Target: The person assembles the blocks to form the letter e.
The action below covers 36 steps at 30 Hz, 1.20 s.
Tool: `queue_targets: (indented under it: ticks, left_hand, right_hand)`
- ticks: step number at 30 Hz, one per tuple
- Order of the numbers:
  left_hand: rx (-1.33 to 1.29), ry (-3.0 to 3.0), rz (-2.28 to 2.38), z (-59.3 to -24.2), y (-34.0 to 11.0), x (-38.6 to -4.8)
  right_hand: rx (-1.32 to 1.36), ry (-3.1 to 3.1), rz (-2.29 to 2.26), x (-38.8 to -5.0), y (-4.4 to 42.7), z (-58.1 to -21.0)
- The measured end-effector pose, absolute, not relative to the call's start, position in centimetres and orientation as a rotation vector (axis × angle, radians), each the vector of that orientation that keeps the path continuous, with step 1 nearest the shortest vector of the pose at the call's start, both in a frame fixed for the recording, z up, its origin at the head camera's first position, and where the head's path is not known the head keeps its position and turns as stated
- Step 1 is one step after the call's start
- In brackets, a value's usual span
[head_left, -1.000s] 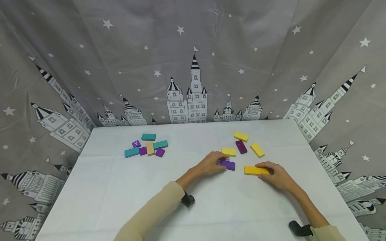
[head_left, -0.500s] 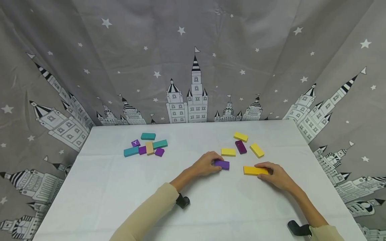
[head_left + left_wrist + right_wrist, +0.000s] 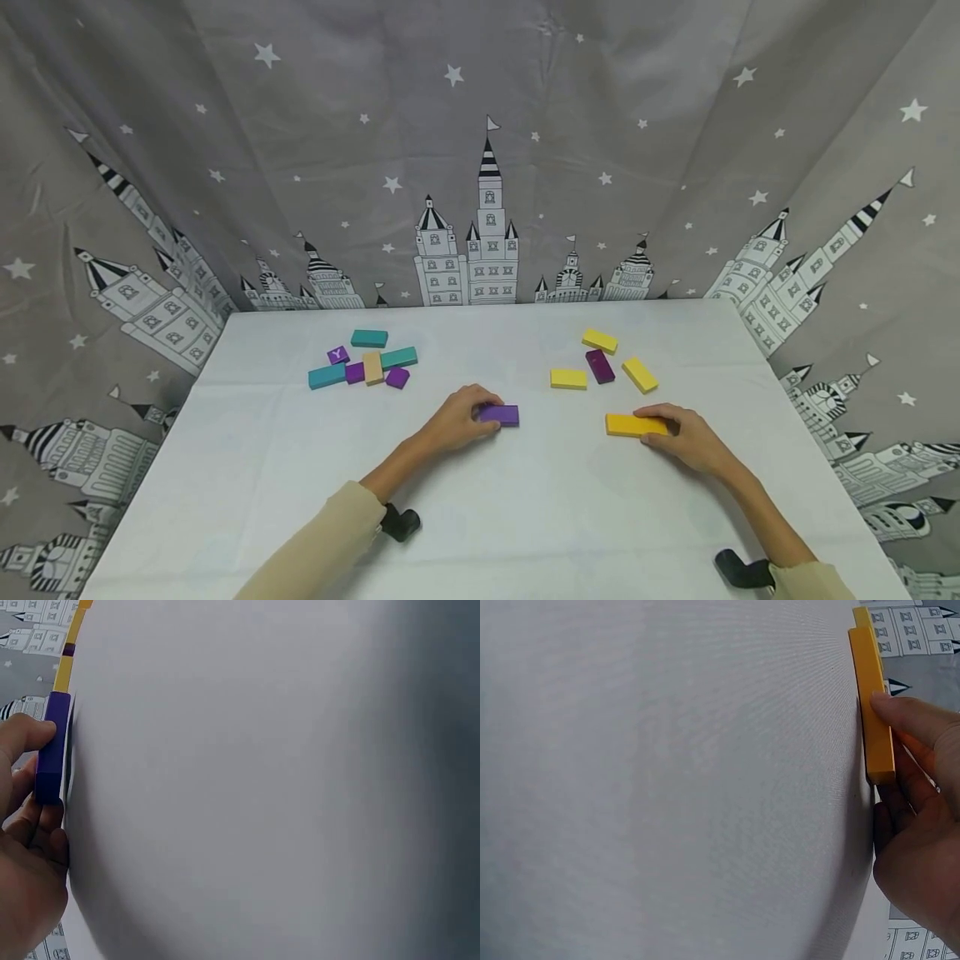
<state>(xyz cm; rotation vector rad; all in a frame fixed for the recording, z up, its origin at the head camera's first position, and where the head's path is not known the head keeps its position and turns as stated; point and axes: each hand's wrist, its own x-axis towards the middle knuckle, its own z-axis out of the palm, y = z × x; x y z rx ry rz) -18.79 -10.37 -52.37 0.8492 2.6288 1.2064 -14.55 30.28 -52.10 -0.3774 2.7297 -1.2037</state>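
Between thumb and fingers, my left hand (image 3: 457, 421) pinches a purple block (image 3: 504, 415) near the middle of the white table. The left wrist view shows the thumb against one long side of that purple block (image 3: 52, 746). To the right, my right hand (image 3: 690, 437) grips the right end of an orange-yellow block (image 3: 630, 425). In the right wrist view this orange-yellow block (image 3: 873, 705) lies along the table surface, the thumb pressed on its side. Behind the hands lie a yellow block (image 3: 568, 379) and a dark plum block (image 3: 600, 367).
Two more yellow blocks (image 3: 639, 375) lie at the back right. At the back left is a loose group: teal blocks (image 3: 369, 338), a blue-teal block (image 3: 327, 377), a tan block (image 3: 372, 368) and small purple pieces (image 3: 397, 378). A grey castle-print curtain (image 3: 480, 167) hangs behind the table.
My left hand has drawn the purple block leftward, away from the yellow block behind it. The right hand stays in place with the orange-yellow block.
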Motion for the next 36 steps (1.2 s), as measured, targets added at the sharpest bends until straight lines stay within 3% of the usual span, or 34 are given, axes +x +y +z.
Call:
queue_targets:
  ticks: [9, 20, 36]
  left_hand:
    - [0.739, 2.666, 1.213, -52.7, -14.1, -17.4]
    - [0.76, 2.653, 1.253, -53.2, -14.8, -17.1]
    - [0.73, 2.634, 1.256, -53.1, -14.9, -17.1]
  right_hand:
    - [-0.331, 2.742, -1.177, -14.6, 30.1, -52.3]
    - [-0.372, 2.771, -1.173, -14.4, 29.3, -51.3]
    - [-0.566, 2.694, -1.273, -15.7, 21.2, -50.7]
